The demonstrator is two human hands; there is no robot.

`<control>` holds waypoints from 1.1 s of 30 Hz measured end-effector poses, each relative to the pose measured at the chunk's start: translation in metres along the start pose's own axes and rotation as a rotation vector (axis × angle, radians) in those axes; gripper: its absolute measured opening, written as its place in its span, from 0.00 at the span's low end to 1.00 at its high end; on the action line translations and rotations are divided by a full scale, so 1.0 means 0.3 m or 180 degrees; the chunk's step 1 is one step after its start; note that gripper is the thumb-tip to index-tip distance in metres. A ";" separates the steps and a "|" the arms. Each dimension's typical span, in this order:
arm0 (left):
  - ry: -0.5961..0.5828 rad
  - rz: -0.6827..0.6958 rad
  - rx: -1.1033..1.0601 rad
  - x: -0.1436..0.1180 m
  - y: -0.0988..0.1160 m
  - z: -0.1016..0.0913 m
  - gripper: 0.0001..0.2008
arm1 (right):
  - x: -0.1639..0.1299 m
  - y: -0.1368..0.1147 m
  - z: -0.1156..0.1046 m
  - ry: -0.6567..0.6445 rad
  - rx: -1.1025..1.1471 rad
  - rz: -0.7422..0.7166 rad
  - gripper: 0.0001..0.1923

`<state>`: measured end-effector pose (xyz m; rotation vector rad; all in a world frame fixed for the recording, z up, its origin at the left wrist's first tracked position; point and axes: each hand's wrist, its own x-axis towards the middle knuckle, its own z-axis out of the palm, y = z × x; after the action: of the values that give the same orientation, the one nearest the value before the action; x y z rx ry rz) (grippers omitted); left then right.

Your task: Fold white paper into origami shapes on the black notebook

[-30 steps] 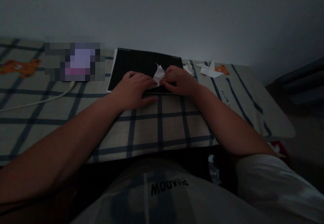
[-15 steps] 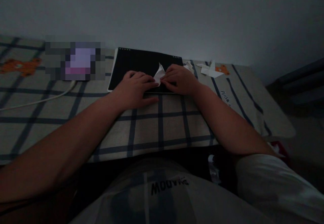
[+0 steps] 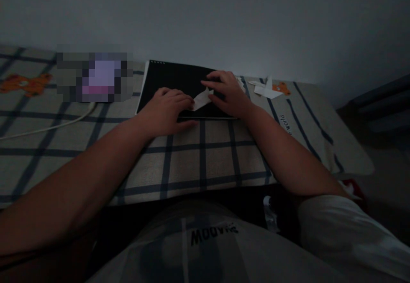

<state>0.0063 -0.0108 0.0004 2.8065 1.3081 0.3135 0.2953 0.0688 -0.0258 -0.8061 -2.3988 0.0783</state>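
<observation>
Hands, left hand (image 3: 168, 108) and right hand (image 3: 226, 93), press flat, ungripping, on folded paper (image 3: 202, 98) atop black pad (image 3: 173, 80).

checked cloth (image 3: 198, 159) bare near, paper scraps (image 3: 265, 88) far right

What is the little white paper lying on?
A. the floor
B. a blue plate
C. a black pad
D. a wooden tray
C: the paper lies flat on the black pad, with the left hand and the right hand pressing on it from each side.
</observation>
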 end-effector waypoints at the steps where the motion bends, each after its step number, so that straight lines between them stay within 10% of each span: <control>1: 0.0021 -0.0014 0.0003 0.001 -0.002 0.000 0.27 | -0.001 0.004 0.006 -0.0077 -0.0010 0.0027 0.24; 18: 0.0091 -0.0243 0.0182 -0.003 0.058 0.013 0.27 | 0.028 -0.083 -0.069 -0.0740 -0.0339 0.0528 0.19; 33: -0.0127 -0.0448 0.0465 -0.011 0.107 -0.005 0.34 | 0.035 -0.061 -0.083 -0.1084 0.0944 0.1262 0.14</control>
<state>0.0280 -0.0342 0.0049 2.7982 1.5704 0.1628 0.2927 0.0567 0.0044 -1.1846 -2.4102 0.7647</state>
